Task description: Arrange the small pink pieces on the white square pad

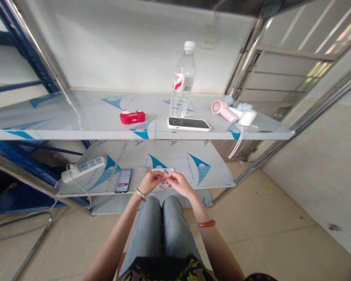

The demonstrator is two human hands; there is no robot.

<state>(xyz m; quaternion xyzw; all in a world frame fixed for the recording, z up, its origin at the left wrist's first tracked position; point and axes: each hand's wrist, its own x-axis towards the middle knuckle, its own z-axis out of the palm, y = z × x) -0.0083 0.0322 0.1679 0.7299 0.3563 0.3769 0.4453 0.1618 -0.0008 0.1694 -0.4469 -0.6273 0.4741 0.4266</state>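
Observation:
My left hand (pixel 152 181) and my right hand (pixel 178 183) meet above the front of the lower shelf, their fingertips pinched close together. Whatever sits between the fingers is too small to make out. Beneath them lies a pale sheet (pixel 171 170) with small reddish marks or pieces on it, partly covered by my hands. A clear, flat box-like item (pixel 141 171) lies just left of the sheet. Farther left, a phone (pixel 123 180) with a lit, partly blurred screen rests near the shelf's edge.
Overhead, the upper shelf (pixel 87 134) carries a red case (pixel 132 116), a water bottle (pixel 182 82), a white-edged phone (pixel 188 124) and a pink handheld fan (pixel 224 111) with a dangling strap. A power strip (pixel 83 169) with cables lies at the lower shelf's left end.

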